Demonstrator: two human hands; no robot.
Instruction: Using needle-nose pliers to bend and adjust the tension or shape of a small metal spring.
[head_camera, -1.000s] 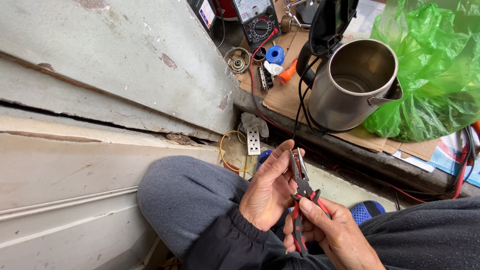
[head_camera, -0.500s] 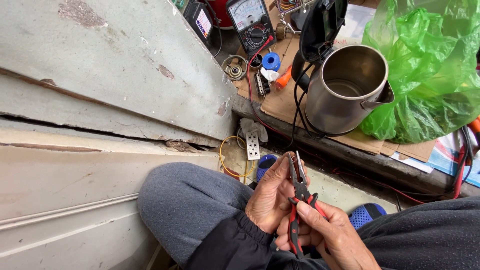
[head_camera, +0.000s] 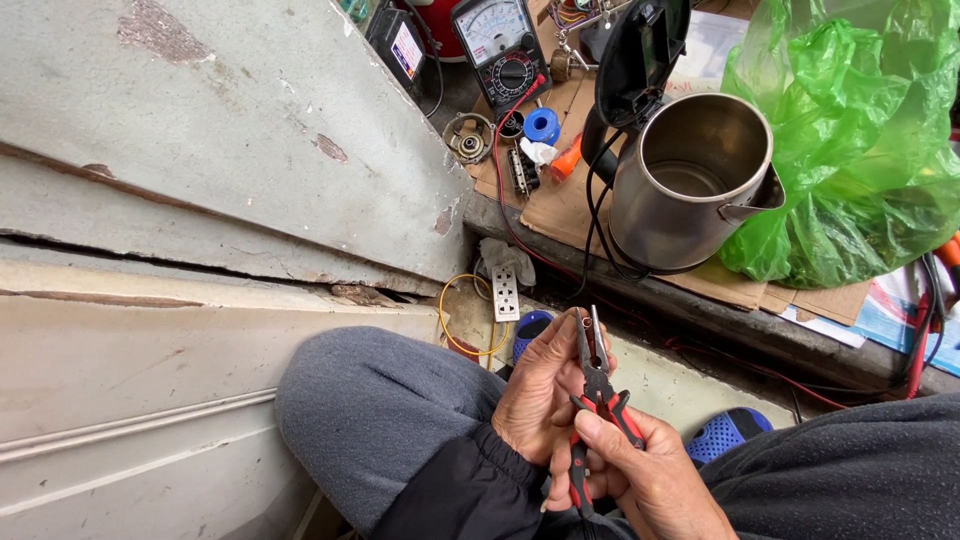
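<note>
Over a soft grey knee, right hand (head_camera: 640, 475) gripping red-handled needle-nose pliers (head_camera: 594, 385), left hand (head_camera: 540, 395) pinching something tiny, shiny steel kettle (head_camera: 690, 180) nearby.

Head-worn view, steeply downward, close over lap (head_camera: 400, 420)

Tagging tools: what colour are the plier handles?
Red and black grips on the pliers, clearest in the head view.

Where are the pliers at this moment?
In the head view, low and centre: the red-handled pliers are gripped by the right hand, tips pointing up beside the left hand, below the steel kettle.
</note>
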